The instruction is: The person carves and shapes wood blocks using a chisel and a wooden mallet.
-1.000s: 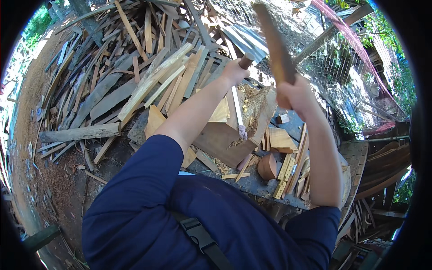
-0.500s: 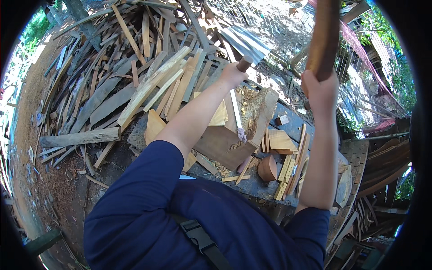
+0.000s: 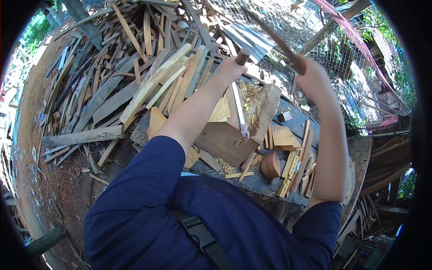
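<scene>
My left hand [image 3: 230, 72] is closed round a chisel by its round wooden handle [image 3: 242, 56], whose butt end shows above the fist. The fist and forearm hide its blade. Below the fist lies a large wooden block [image 3: 220, 139] with a rough, hollowed top [image 3: 256, 101] scattered with chips. My right hand [image 3: 312, 76] grips a long dark wooden club [image 3: 274, 36], raised to the right of the chisel and apart from it; the hand is slightly blurred. Across the block runs a thin white stick [image 3: 237, 103] with a pale rag-like bundle [image 3: 244, 130] at its near end.
Heaped scrap boards [image 3: 108, 99] fill the left and far left. On the dark work table, right of the block, lie a rounded wooden piece [image 3: 270, 165], yellowish strips [image 3: 288, 173] and small offcuts [image 3: 284, 137]. Wire mesh [image 3: 333, 54] and pink netting [image 3: 355, 38] stand beyond.
The club in my right hand has swung from upright to leaning far and left, and the hand has shifted slightly left. My left hand stays nearly in place on the chisel.
</scene>
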A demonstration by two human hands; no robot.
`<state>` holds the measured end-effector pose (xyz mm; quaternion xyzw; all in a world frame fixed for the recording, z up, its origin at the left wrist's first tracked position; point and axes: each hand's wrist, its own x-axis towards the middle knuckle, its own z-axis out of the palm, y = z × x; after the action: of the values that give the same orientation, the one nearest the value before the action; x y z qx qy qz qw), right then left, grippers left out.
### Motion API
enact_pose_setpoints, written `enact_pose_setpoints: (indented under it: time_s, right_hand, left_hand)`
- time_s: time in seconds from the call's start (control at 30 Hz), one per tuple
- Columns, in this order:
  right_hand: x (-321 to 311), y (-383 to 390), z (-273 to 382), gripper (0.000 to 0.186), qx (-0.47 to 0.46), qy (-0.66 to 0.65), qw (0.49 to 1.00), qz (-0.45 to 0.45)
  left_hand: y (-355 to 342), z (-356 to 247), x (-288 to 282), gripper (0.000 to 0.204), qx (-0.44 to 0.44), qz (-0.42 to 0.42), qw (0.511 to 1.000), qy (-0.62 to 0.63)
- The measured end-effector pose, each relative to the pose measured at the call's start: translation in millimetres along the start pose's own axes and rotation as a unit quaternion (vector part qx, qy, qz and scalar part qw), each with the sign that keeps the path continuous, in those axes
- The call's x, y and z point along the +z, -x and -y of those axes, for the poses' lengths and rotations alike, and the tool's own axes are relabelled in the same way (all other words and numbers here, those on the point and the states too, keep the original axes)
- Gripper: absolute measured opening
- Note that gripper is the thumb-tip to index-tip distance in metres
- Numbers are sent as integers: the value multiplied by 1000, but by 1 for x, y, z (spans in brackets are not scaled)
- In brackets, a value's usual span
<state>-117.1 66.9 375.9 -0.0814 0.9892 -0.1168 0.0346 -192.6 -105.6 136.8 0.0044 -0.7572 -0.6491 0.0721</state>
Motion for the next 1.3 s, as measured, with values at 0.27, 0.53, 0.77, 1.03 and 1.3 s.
enact_pose_setpoints:
  time_s: [0.27, 0.53, 0.77, 1.03, 1.3]
  right_hand:
    - [9, -26, -23, 46, -4, 53, 998, 35]
    - [-6, -20, 1, 57, -39, 20, 999, 4]
    - [13, -20, -3, 49, -60, 106, 989, 82]
    - [37, -9, 12, 59, -156, 100, 979, 87]
    - [42, -13, -3, 59, -52, 41, 991, 113]
  left_hand:
    - [1, -6, -6, 25, -27, -6, 999, 42]
    - [12, -17, -11, 20, 14, -15, 999, -43]
    - [13, -13, -5, 22, 8, -1, 1000, 15]
    - [7, -1, 0, 20, -27, 7, 996, 88]
    - [12, -4, -17, 22, -30, 8, 999, 40]
